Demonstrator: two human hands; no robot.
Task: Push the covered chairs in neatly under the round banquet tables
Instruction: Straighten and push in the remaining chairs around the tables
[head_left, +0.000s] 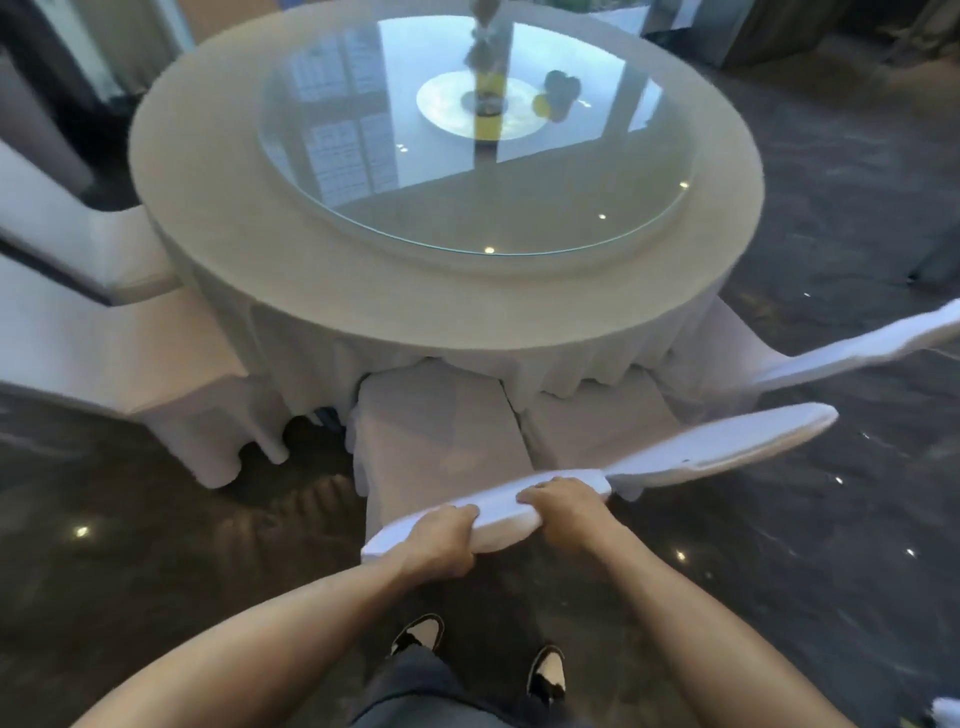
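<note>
White cloth covers the chair (441, 441) at the counter's (363, 291) near edge; your left hand (441, 538) and right hand (563, 506) both grip its backrest top.

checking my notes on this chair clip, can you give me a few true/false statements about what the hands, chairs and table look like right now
1. Both hands grip the top of one chair back. True: the left hand and right hand hold the chair in front of the person.
2. That chair's seat is wholly under the table. False: most of the seat shows outside the table edge.
3. The table is square. False: it is round, with a glass turntable on top.
4. Another covered chair stands right beside the held one. True: the neighbour chair is on its right.
5. The chair covers are black. False: they are white.
</note>
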